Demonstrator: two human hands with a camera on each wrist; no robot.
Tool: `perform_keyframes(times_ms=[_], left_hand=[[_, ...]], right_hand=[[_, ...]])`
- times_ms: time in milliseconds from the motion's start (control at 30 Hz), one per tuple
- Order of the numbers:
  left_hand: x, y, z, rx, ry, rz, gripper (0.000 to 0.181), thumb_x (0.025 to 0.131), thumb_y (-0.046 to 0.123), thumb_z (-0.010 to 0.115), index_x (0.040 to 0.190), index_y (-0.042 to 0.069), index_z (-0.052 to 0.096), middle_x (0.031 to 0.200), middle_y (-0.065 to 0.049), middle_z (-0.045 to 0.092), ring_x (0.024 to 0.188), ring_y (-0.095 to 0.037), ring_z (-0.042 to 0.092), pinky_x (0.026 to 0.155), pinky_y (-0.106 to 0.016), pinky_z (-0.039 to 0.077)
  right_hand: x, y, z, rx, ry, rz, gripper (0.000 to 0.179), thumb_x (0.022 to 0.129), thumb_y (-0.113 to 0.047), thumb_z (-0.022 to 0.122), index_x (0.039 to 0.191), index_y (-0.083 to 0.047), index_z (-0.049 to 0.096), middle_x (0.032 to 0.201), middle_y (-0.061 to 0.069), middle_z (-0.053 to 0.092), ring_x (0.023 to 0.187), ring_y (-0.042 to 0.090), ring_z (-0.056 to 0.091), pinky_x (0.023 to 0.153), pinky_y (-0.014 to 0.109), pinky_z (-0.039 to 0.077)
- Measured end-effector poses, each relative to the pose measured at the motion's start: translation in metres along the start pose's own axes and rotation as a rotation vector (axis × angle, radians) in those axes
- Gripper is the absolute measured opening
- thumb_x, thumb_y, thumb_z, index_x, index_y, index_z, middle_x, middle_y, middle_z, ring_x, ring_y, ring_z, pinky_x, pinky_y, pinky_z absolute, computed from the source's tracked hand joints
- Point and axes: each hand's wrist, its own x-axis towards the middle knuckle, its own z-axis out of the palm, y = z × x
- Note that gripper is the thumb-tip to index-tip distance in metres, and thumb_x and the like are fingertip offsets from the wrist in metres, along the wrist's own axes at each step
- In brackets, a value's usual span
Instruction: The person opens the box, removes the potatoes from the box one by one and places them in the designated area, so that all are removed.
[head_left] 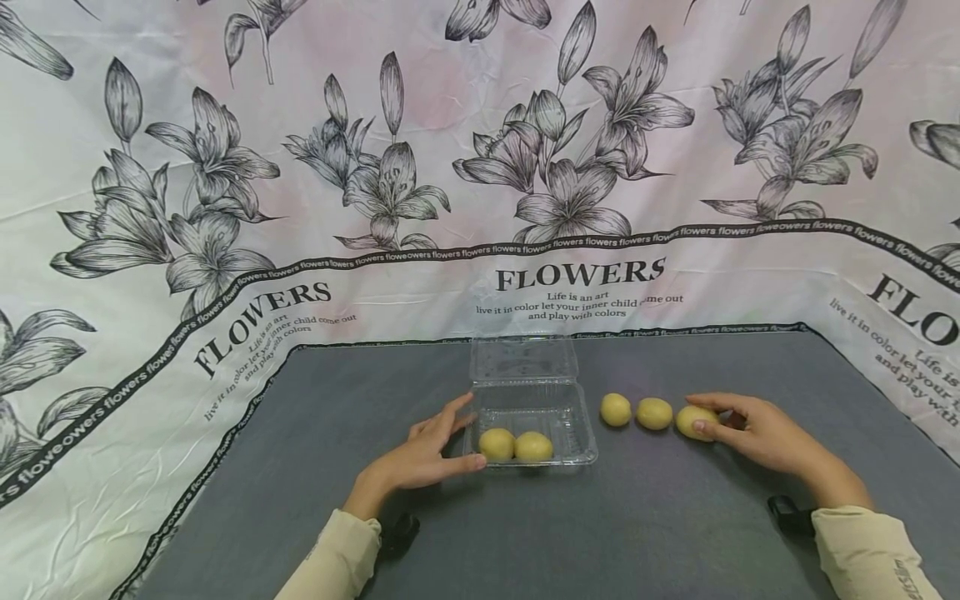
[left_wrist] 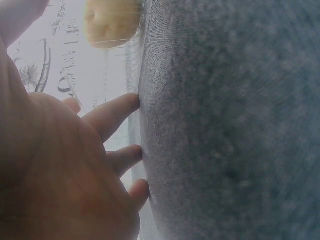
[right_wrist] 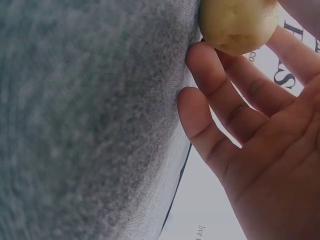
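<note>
A clear plastic clamshell box [head_left: 576, 421] lies on the grey table with its lid raised at the back. Two yellow potatoes, a left one [head_left: 497, 445] and a right one [head_left: 533, 447], sit side by side along its front. My left hand [head_left: 420, 454] rests at the box's left side, fingers spread and thumb at the front corner. In the left wrist view, its fingertips reach down to the table beside a potato [left_wrist: 112, 22]. To the right of the box, my right hand [head_left: 768, 435] holds another potato [head_left: 696, 422] between thumb and fingers, low over the table.
Between the box and my right hand, two more potatoes, one nearer the box [head_left: 616, 410] and one farther right [head_left: 654, 414], lie in a row. A white cloth [head_left: 405, 300] printed with flowers and lettering hangs behind the table [head_left: 637, 533] and along its sides.
</note>
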Motion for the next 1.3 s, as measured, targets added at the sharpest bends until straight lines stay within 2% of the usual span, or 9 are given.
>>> perform_keyframes(times_ms=[300, 433, 600, 733, 933, 1067, 1200, 1300], left_hand=[[-0.001, 0.000, -0.001, -0.002, -0.007, -0.003, 0.102, 0.092, 0.065, 0.061, 0.165, 0.032, -0.002, 0.167, 0.001, 0.033, 0.159, -0.032, 0.009, 0.118, -0.063, 0.007], [0.000, 0.000, -0.001, -0.003, -0.005, 0.000, 0.102, 0.092, 0.066, 0.061, 0.165, 0.033, -0.002, 0.167, 0.002, 0.033, 0.159, -0.032, 0.009, 0.118, -0.063, 0.008], [0.000, 0.000, -0.001, 0.003, -0.006, 0.000, 0.102, 0.092, 0.066, 0.061, 0.164, 0.034, -0.002, 0.167, 0.002, 0.033, 0.160, -0.031, 0.008, 0.118, -0.063, 0.007], [0.001, 0.000, -0.002, 0.003, -0.006, -0.002, 0.102, 0.092, 0.067, 0.061, 0.164, 0.034, -0.002, 0.167, 0.003, 0.033, 0.160, -0.031, 0.008, 0.118, -0.063, 0.007], [0.000, -0.001, -0.002, 0.005, -0.005, -0.002, 0.102, 0.092, 0.066, 0.061, 0.164, 0.034, -0.002, 0.166, 0.003, 0.033, 0.160, -0.031, 0.009, 0.118, -0.063, 0.008], [0.000, -0.002, -0.001, 0.004, -0.004, -0.001, 0.101, 0.092, 0.066, 0.061, 0.165, 0.033, -0.002, 0.167, 0.003, 0.033, 0.160, -0.031, 0.009, 0.118, -0.063, 0.008], [0.000, -0.003, -0.001, 0.006, -0.004, -0.001, 0.102, 0.092, 0.067, 0.061, 0.164, 0.034, -0.002, 0.166, 0.003, 0.033, 0.159, -0.031, 0.009, 0.118, -0.063, 0.008], [0.000, -0.002, -0.001, 0.004, -0.006, -0.002, 0.102, 0.092, 0.068, 0.061, 0.164, 0.034, -0.002, 0.166, 0.003, 0.033, 0.160, -0.031, 0.009, 0.118, -0.063, 0.008]], right_hand=[[0.000, 0.000, -0.001, -0.035, 0.000, 0.014, 0.045, 0.100, -0.030, 0.067, 0.138, -0.006, 0.063, 0.126, 0.018, 0.068, 0.082, -0.001, 0.061, 0.068, 0.027, 0.049], [0.001, -0.001, -0.002, -0.091, 0.040, 0.003, 0.046, 0.099, -0.030, 0.068, 0.138, -0.005, 0.063, 0.124, 0.019, 0.068, 0.089, 0.013, 0.066, 0.071, 0.035, 0.051], [0.004, -0.006, -0.004, -0.144, 0.112, -0.012, 0.050, 0.098, -0.032, 0.069, 0.140, -0.004, 0.061, 0.127, 0.023, 0.065, 0.097, 0.036, 0.067, 0.076, 0.055, 0.050], [0.005, -0.014, -0.005, -0.169, 0.170, -0.023, 0.052, 0.097, -0.033, 0.071, 0.142, -0.008, 0.060, 0.130, 0.023, 0.063, 0.102, 0.041, 0.065, 0.078, 0.063, 0.044], [0.007, -0.026, -0.007, -0.183, 0.249, -0.109, 0.051, 0.095, -0.027, 0.074, 0.140, -0.010, 0.062, 0.125, 0.017, 0.066, 0.097, 0.031, 0.062, 0.071, 0.047, 0.046], [0.008, -0.038, -0.007, -0.167, 0.270, -0.127, 0.049, 0.094, -0.026, 0.075, 0.140, -0.014, 0.063, 0.125, 0.011, 0.066, 0.096, 0.022, 0.060, 0.072, 0.044, 0.048], [0.010, -0.053, -0.005, -0.144, 0.283, -0.151, 0.046, 0.093, -0.025, 0.077, 0.137, -0.019, 0.065, 0.119, 0.002, 0.067, 0.091, 0.005, 0.058, 0.073, 0.035, 0.048], [0.012, -0.065, -0.002, -0.102, 0.280, -0.180, 0.042, 0.092, -0.022, 0.077, 0.133, -0.021, 0.068, 0.118, -0.003, 0.068, 0.087, -0.003, 0.056, 0.076, 0.028, 0.048]])
